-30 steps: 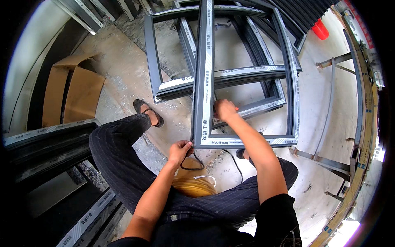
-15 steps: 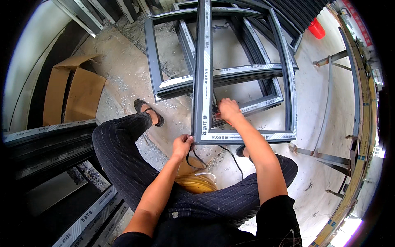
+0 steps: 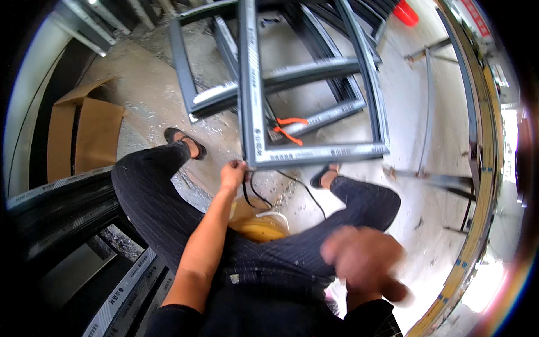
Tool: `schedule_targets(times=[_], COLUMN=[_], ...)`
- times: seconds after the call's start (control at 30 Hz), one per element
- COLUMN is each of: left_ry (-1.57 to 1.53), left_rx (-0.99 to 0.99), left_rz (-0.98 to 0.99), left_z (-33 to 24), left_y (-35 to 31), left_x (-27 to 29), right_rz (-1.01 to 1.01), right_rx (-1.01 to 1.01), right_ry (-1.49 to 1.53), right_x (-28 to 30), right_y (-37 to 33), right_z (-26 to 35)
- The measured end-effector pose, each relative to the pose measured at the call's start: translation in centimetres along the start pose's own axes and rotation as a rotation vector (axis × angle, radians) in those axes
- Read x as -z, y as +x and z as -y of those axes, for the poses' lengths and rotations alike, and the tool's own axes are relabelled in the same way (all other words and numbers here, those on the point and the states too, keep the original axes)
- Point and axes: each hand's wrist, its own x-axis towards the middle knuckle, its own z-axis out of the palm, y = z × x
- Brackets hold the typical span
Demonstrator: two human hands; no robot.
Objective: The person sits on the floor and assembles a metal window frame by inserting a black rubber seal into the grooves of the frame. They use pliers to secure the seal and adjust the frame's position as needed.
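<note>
My left hand (image 3: 231, 174) pinches a thin black strip (image 3: 252, 194) at the near left corner of a dark grey window frame (image 3: 320, 153). Below the hand the strip hangs in a loop. Over my right thigh, my right hand (image 3: 365, 255) is smeared by motion, so its fingers cannot be made out. Orange-handled pliers (image 3: 289, 130) rest inside the near left corner of the frame, their jaws partly hidden behind its left bar. White printed film covers the frame's faces.
More frames (image 3: 224, 95) are stacked beneath the top one. A yellow coil (image 3: 259, 229) sits between my legs. An open cardboard box (image 3: 95, 135) stands at left, above dark profiles (image 3: 62, 205). A metal rack (image 3: 429, 112) runs along the right, with a red bucket (image 3: 405, 14) far off.
My right hand has let go of the pliers and drawn back toward my body. The pliers now lie at the frame. My left hand keeps its hold at the corner. The whole view has shifted.
</note>
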Motion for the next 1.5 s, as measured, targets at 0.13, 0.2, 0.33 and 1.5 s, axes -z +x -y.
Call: schedule_targets(times=[0.13, 0.2, 0.33, 1.5], left_ry=[-0.064, -0.082, -0.189, -0.27], left_rx=[0.03, 0.056, 0.108, 0.088], left_rz=[0.024, 0.025, 0.02, 0.073], left_z=[-1.7, -1.9, -1.9, -0.6], left_y=[-1.3, -1.9, -2.8, -2.7], left_x=[-0.3, -0.2, -0.4, -0.7], right_rz=[0.125, 0.201, 0.202, 0.291], right_rx=[0.636, 0.491, 0.375, 0.551], right_ry=[0.501, 0.393, 0.303, -0.387], right_x=[-5.5, -5.6, -6.3, -5.6], right_y=[-2.6, -2.9, -4.5, -3.6], right_z=[4.1, 6.3, 9.2, 6.8])
